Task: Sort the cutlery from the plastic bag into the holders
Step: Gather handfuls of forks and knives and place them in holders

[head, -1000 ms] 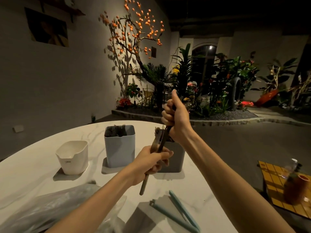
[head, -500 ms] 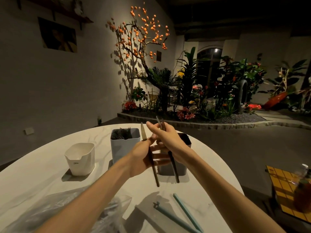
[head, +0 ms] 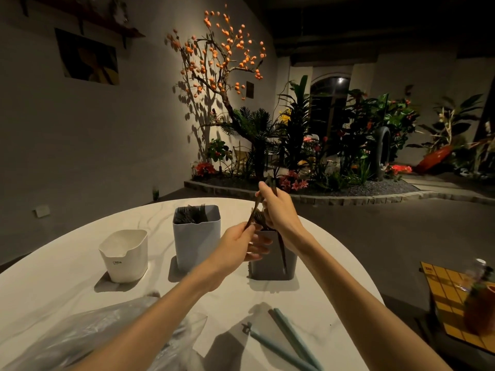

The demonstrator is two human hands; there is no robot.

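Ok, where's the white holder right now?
In the head view, the white holder stands on the table's left side, just left of the light grey holder, beyond the plastic bag.

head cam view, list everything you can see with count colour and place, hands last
table: 1, white marbled, foreground
holders: 3 in a row; white holder left, pale blue-grey holder middle with dark cutlery inside, dark grey holder right, behind the hands
plastic bag: 1, clear, near left edge
teal sticks: 2, near right of table
dark utensils: at least 2, above the dark grey holder, exact count unclear
orange-fruited tree: 1, by the back wall
plants: many, green with red flowers, background bed
left hand: pinches a utensil's lower end
right hand: grips utensils
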